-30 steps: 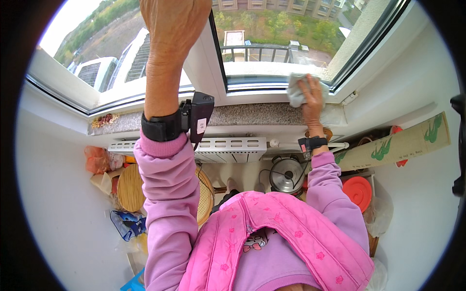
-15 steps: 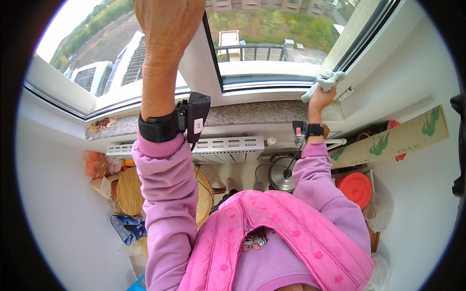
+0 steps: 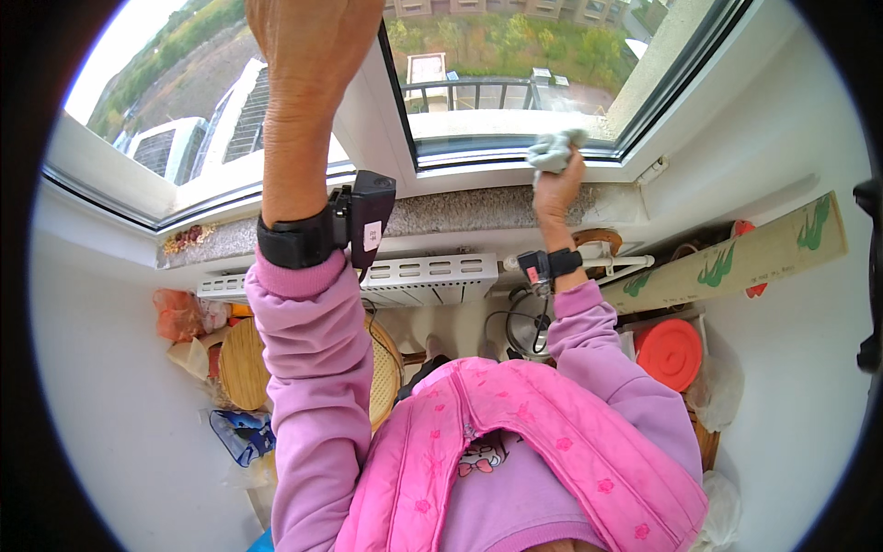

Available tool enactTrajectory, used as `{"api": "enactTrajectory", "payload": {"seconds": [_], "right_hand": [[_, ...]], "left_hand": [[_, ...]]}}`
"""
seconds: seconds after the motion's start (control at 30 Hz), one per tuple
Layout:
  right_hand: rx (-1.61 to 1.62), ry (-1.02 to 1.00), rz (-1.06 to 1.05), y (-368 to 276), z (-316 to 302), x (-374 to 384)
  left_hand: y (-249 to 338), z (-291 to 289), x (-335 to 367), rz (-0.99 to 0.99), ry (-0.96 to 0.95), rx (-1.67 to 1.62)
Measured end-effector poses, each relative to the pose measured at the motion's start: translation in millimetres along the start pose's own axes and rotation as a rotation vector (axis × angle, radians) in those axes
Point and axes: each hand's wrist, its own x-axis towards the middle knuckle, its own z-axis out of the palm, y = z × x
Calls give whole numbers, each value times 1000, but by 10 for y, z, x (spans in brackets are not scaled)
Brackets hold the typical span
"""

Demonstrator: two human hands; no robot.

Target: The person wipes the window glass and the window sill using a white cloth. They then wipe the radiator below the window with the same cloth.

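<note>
One cloth (image 3: 554, 151) has moved leftward, gripped by right fingers (image 3: 575, 164); left hand (image 3: 313, 44), fingers cropped: cannot tell.

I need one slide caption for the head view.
Right hand holds a pale cloth at the window, left hand raised.

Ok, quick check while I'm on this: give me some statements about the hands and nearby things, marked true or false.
1. The right hand holds a pale grey-green cloth. True.
2. The left hand is lower in the picture than the right hand. False: it is higher, cut off by the top edge.
3. Black straps circle both wrists. True.
4. A long tan board with green printed shapes lies on the left side. False: it is on the right.
5. A round red lid sits right of the right sleeve. True.
</note>
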Motion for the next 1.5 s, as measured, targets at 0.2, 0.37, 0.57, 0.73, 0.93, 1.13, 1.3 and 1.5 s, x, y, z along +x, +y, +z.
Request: {"api": "enactTrajectory", "payload": {"seconds": [0.2,0.37,0.57,0.73,0.93,1.13,1.3,1.5], "right_hand": [[-525,-185,-162,-411,555,-535],[-392,-298,-54,-659,988,-896],[-274,-428,7,-673,1253,-1151],[50,-538,315,-577,1178,-972],[394,-384,636,-649,513,-300],[440,-14,561,-903,-126,728],[494,51,285,-1413,-410,1551],[383,-104,-85,-2307,-367,2337]], "left_hand": [[29,-33,21,-8,-10,-1],[37,-34,33,3,16,-11],[29,-53,21,-16,-40,-14],[49,-46,21,-9,-26,35],[70,-90,39,-23,-53,9],[110,-93,61,-43,-86,49],[106,-93,55,-50,-78,33],[72,-49,35,-27,-14,29]]}}
